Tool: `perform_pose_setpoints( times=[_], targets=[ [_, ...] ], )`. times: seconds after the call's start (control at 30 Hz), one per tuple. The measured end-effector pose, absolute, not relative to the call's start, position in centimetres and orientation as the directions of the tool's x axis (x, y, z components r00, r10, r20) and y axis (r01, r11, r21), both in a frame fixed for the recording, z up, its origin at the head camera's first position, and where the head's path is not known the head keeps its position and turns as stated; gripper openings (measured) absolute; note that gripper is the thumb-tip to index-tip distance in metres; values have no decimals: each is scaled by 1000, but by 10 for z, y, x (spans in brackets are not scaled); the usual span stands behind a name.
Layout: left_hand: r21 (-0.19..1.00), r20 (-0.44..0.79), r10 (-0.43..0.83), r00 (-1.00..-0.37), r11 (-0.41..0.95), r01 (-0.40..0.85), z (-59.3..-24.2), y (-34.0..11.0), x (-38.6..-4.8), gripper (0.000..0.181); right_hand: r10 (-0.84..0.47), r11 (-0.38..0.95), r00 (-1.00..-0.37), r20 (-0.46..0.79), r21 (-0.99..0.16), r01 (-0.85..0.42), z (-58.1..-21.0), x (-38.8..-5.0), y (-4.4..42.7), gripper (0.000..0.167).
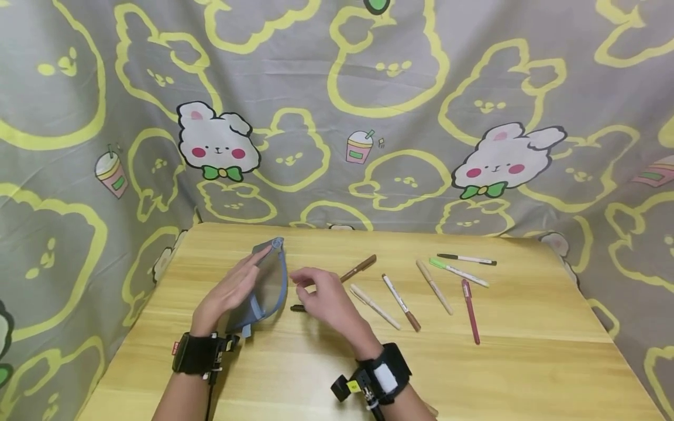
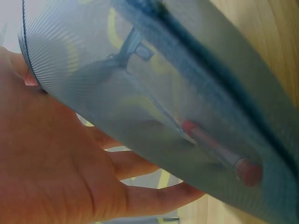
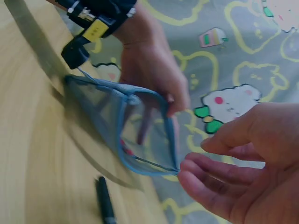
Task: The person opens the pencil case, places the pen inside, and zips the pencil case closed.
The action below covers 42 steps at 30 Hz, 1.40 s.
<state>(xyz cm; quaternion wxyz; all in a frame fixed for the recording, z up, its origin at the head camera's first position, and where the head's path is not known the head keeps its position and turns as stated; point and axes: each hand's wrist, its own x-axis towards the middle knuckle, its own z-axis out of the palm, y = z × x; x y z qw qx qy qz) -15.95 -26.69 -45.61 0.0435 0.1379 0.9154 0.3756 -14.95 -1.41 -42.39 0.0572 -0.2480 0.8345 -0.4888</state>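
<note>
A blue-edged mesh pouch (image 1: pixel 271 280) stands tilted at the left of the table, its mouth facing right. My left hand (image 1: pixel 231 292) holds it from the left, fingers stretched along its side; in the left wrist view several fingers pass behind the mesh (image 2: pixel 93 98). Through that mesh shows a pen with red ends (image 2: pixel 219 151), lying inside. My right hand (image 1: pixel 329 298) hovers just right of the mouth with loosely bent fingers and nothing between them; its fingertips are close to the pouch's corner, and I cannot tell whether they touch. Below them lies a black pen (image 3: pixel 106 200).
Right of the hands lie a brown pen (image 1: pixel 360 268), a cream pen (image 1: pixel 375 306), a white pen with brown ends (image 1: pixel 401 302), a beige pen (image 1: pixel 434 286), a green-capped pen (image 1: pixel 459 272), a black-and-white pen (image 1: pixel 466 259) and a red pen (image 1: pixel 471 311). A patterned curtain (image 1: pixel 316 76) borders the table.
</note>
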Motion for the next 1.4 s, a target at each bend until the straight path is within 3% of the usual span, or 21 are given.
perform_pose_setpoints(
  times=[0.63,0.93,1.17,1.4],
  targets=[
    [687,1,279,-960,698,204,-452,-265,-160,57,-424,528,-867,261,-707,-471,-412,-140,80,31],
    [670,-32,271,-962,720,180,-454,-262,-162,58,-127,733,-913,387,-584,-350,-414,-152,125,39],
    [672,-17,288,-958,712,202,-455,-260,-161,58,18,785,-911,413,-570,-242,-411,-159,164,41],
    [641,-18,288,-957,738,211,-452,-263,-160,58,121,800,-947,297,-594,-84,-416,-164,207,42]
  ],
)
